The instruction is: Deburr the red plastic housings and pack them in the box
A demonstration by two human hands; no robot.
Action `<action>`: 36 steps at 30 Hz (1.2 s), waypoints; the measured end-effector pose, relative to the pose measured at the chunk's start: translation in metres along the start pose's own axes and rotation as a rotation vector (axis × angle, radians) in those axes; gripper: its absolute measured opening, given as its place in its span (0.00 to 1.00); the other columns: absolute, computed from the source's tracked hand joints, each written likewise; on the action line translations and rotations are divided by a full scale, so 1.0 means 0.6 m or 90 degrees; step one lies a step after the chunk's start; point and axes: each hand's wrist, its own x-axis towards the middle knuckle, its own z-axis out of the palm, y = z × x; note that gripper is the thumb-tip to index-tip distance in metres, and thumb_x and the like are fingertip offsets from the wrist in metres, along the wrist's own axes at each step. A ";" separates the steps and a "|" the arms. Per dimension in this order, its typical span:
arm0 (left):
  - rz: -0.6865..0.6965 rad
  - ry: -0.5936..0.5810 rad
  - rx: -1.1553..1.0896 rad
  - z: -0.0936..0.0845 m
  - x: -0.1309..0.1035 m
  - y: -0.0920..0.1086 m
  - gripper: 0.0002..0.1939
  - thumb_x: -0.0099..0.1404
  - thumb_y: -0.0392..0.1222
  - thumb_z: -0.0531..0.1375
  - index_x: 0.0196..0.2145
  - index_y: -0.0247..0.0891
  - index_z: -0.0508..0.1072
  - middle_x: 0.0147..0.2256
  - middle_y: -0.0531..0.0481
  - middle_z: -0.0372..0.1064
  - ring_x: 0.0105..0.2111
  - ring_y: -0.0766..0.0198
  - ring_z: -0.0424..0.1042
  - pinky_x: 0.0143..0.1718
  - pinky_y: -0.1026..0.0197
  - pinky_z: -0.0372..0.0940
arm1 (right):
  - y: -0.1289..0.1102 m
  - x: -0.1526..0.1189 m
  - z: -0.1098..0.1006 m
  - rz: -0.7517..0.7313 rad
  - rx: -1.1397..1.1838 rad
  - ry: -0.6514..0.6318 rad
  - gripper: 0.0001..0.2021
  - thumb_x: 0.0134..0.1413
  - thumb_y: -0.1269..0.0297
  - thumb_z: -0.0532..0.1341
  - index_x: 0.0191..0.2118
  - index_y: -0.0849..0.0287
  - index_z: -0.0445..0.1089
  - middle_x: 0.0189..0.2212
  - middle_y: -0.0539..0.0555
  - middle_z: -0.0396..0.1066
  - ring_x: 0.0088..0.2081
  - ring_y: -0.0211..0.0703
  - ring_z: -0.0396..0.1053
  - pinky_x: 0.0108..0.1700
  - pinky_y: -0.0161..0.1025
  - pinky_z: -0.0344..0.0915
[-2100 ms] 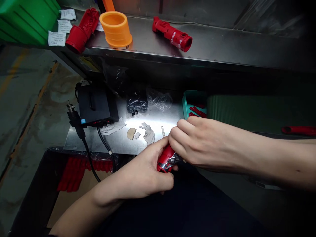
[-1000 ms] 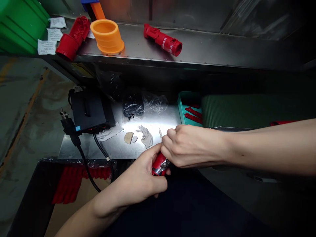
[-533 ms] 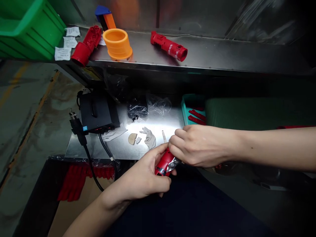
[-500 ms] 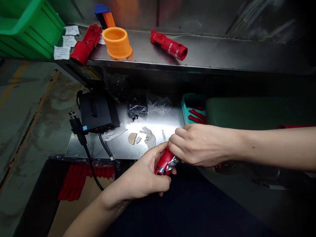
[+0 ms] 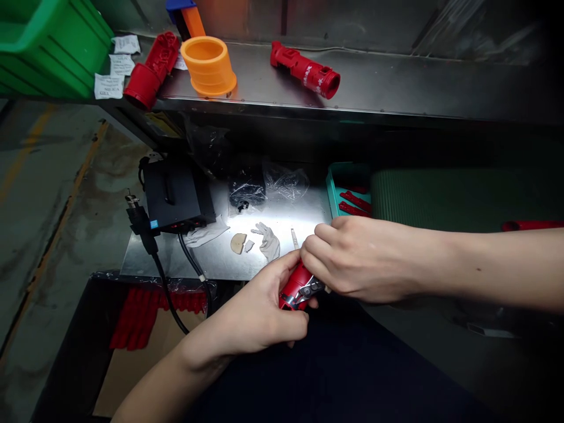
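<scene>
My left hand (image 5: 268, 311) is closed around a red plastic housing (image 5: 294, 289), a tube-like part with a dark opening at its lower end. My right hand (image 5: 341, 255) is closed over a small pair of nippers (image 5: 311, 287), whose handles are hidden under my fingers. The nippers' metal jaws lie against the side of the red housing, pointing down and left. Whether the blades bite on anything is too small to tell.
A teal tray (image 5: 330, 191) holds red strips. On the steel bench are a black box (image 5: 170, 194) with cables, a glove (image 5: 268, 241) and plastic bags. The upper shelf carries red housings (image 5: 306, 70), an orange ring (image 5: 210, 67) and a green bin (image 5: 57, 56). Below left, a crate (image 5: 66, 346) contains red parts.
The nippers' jaws have shifted slightly on the red housing and sit at a flatter angle. Both hands keep their grip. The whole view has moved a little.
</scene>
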 end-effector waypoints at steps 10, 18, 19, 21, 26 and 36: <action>0.004 -0.008 -0.012 -0.003 0.001 -0.001 0.24 0.50 0.27 0.59 0.45 0.39 0.65 0.35 0.58 0.67 0.20 0.77 0.65 0.19 0.71 0.65 | -0.003 0.009 -0.005 -0.003 -0.007 -0.057 0.11 0.66 0.70 0.52 0.36 0.63 0.70 0.26 0.55 0.64 0.24 0.48 0.65 0.22 0.43 0.48; 0.010 -0.007 0.010 -0.003 0.003 -0.004 0.22 0.50 0.26 0.59 0.44 0.39 0.65 0.35 0.58 0.67 0.21 0.77 0.64 0.20 0.71 0.64 | -0.010 0.012 -0.006 0.007 -0.027 -0.082 0.12 0.67 0.71 0.50 0.37 0.64 0.70 0.27 0.55 0.64 0.25 0.49 0.64 0.22 0.43 0.49; 0.012 -0.003 0.015 -0.003 0.004 -0.005 0.22 0.50 0.26 0.59 0.43 0.39 0.65 0.35 0.58 0.66 0.22 0.76 0.64 0.20 0.71 0.64 | -0.011 0.013 -0.005 0.009 -0.031 -0.086 0.12 0.67 0.71 0.50 0.38 0.64 0.70 0.27 0.55 0.64 0.25 0.49 0.64 0.22 0.43 0.49; 0.010 0.004 0.022 -0.003 0.004 -0.007 0.22 0.50 0.26 0.59 0.43 0.39 0.65 0.35 0.58 0.66 0.22 0.76 0.64 0.20 0.70 0.64 | -0.013 0.015 -0.004 0.013 -0.039 -0.095 0.12 0.67 0.71 0.49 0.38 0.64 0.69 0.27 0.55 0.63 0.25 0.49 0.64 0.22 0.43 0.49; 0.002 0.007 0.020 -0.001 0.006 -0.009 0.22 0.51 0.26 0.58 0.43 0.41 0.64 0.35 0.58 0.64 0.23 0.75 0.62 0.20 0.69 0.64 | -0.020 0.018 0.004 0.025 -0.062 -0.092 0.11 0.68 0.70 0.49 0.38 0.63 0.68 0.26 0.54 0.62 0.24 0.48 0.63 0.22 0.43 0.50; -0.037 0.046 0.047 0.003 0.004 -0.015 0.22 0.48 0.27 0.57 0.42 0.41 0.64 0.33 0.58 0.63 0.23 0.72 0.60 0.19 0.67 0.62 | -0.034 0.026 0.017 0.024 -0.149 -0.095 0.08 0.64 0.72 0.52 0.38 0.63 0.68 0.25 0.53 0.64 0.22 0.45 0.62 0.22 0.41 0.53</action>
